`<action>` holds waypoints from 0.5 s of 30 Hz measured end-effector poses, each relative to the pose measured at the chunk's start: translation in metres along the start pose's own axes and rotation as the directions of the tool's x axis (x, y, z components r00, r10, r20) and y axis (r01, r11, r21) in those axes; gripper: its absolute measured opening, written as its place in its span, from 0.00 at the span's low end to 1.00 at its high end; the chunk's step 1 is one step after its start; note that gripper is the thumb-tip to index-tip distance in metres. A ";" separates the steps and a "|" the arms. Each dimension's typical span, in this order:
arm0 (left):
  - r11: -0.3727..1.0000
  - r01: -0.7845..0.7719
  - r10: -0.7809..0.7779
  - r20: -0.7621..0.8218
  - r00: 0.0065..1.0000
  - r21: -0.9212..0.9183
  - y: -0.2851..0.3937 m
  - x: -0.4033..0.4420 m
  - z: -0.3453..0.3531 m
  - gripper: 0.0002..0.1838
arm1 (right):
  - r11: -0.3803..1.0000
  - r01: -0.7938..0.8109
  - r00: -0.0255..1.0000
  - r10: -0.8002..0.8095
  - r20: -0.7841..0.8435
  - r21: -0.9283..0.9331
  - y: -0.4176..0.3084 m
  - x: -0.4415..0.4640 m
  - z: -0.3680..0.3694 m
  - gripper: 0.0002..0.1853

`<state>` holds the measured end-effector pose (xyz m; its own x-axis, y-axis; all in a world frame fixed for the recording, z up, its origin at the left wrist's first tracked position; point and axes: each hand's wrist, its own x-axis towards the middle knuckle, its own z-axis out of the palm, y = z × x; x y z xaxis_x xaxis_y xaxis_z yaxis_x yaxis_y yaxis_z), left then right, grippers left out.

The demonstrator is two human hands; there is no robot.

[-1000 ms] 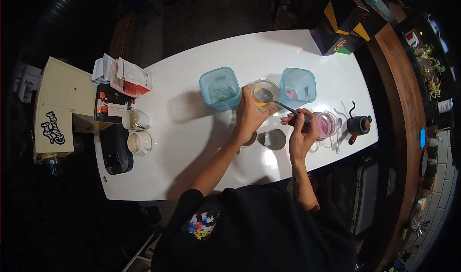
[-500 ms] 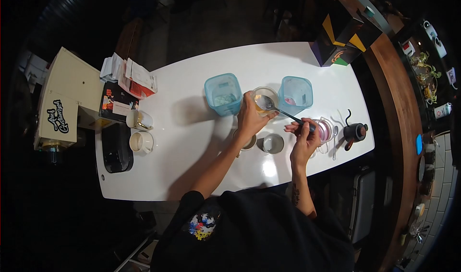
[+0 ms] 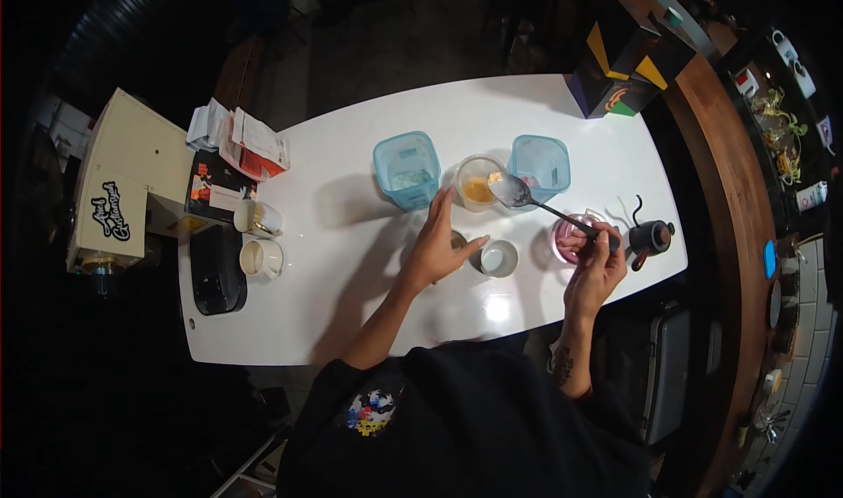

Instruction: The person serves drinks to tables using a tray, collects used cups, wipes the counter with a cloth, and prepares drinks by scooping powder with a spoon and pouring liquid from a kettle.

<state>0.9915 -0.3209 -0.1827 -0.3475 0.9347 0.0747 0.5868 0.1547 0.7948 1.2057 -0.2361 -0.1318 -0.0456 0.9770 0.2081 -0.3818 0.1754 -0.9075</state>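
My right hand (image 3: 597,265) is closed on the dark handle of a spoon (image 3: 511,191), whose bowl is held at the right rim of a clear round tub (image 3: 479,169). Something orange-yellow lies in the tub. My left hand (image 3: 435,248) is open and empty, thumb spread, just below the tub and apart from it. Under that hand a cup (image 3: 458,245) is mostly hidden. Beside the thumb stands a small metal cup (image 3: 499,258). Blue translucent containers stand left (image 3: 407,169) and right (image 3: 540,162) of the tub. Behind my right hand is a glass vessel with pink contents (image 3: 566,241).
Two mugs (image 3: 261,259) stand at the left near a black scale-like device (image 3: 217,271) and a cream machine (image 3: 114,182). Paper packets (image 3: 256,142) lie behind them. A black gooseneck kettle (image 3: 651,234) is at the right edge, and a dark box (image 3: 606,94) at the back right.
My left hand has let go of the clear tub and drawn back toward me, opening. My right hand has moved right with the spoon, its bowl shifting from over the tub to the tub's right rim.
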 end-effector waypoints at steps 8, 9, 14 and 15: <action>0.983 -0.151 0.178 0.312 0.933 -0.109 0.012 -0.038 -0.010 0.58 | 0.999 -0.039 0.999 0.039 0.018 0.021 -0.024 -0.005 -0.035 0.13; 0.981 -0.168 0.188 0.281 0.941 -0.096 0.010 -0.039 -0.006 0.57 | 0.999 -0.035 0.999 0.035 0.026 0.001 -0.025 -0.005 -0.041 0.13; 0.976 -0.201 0.215 0.263 0.940 -0.078 0.013 -0.035 0.009 0.57 | 0.997 -0.001 0.999 0.004 0.035 -0.079 -0.034 -0.011 -0.052 0.12; 0.973 -0.226 0.228 0.240 0.944 -0.039 0.014 -0.035 0.013 0.56 | 0.995 0.006 0.999 -0.003 0.036 -0.095 -0.035 -0.013 -0.053 0.12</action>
<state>1.0214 -0.3468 -0.1815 -0.0183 0.9941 0.1074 0.6210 -0.0729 0.7804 1.2684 -0.2482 -0.1216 -0.0774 0.9716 0.2234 -0.2926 0.1921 -0.9367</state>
